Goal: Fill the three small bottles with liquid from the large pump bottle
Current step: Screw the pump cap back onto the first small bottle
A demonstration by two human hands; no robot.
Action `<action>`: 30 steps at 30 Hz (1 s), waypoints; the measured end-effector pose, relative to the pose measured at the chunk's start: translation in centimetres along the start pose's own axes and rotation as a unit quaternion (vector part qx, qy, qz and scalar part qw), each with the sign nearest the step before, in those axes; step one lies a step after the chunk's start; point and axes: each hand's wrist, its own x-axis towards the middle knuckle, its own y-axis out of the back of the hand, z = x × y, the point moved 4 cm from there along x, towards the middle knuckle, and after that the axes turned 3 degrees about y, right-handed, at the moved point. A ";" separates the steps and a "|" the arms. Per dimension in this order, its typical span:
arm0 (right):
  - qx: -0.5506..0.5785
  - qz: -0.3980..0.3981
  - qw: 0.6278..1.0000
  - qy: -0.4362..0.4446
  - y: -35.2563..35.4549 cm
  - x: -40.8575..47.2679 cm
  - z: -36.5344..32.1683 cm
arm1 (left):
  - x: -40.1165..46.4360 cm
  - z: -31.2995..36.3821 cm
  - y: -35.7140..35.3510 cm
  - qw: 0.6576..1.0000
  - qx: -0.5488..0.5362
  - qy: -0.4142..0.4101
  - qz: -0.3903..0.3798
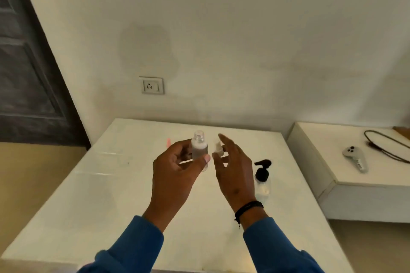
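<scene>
Over white table (93, 195), small bottle (199, 150) in left grip (175, 170)

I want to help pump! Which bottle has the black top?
The big pump bottle standing on the table, right of the right hand. The small bottle in the left hand has none.

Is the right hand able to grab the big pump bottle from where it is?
Probably yes. The pump bottle stands just beside the right hand, nothing between them, though its fingers seem to hold a small pale cap.

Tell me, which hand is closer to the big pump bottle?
Right. The right hand hovers just left of the pump bottle; the left hand is farther left, holding a small bottle.
</scene>
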 end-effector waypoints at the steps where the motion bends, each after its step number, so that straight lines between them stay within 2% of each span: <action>1: 0.018 0.001 1.000 0.006 1.2 0.7 -1.3 | 0.0 1.1 0.2 1.000 -0.004 -0.005 -0.006; 12: 0.032 0.089 0.986 0.135 13.7 5.4 -15.3 | -0.3 14.4 1.3 0.993 -0.013 -0.098 -0.057; 21: 0.198 0.147 0.962 0.117 23.5 8.7 -25.2 | 0.7 24.3 2.7 0.983 -0.011 -0.175 -0.048; 30: 0.333 0.166 0.923 0.099 28.2 9.5 -30.1 | 0.1 28.8 2.7 0.973 -0.011 -0.222 -0.060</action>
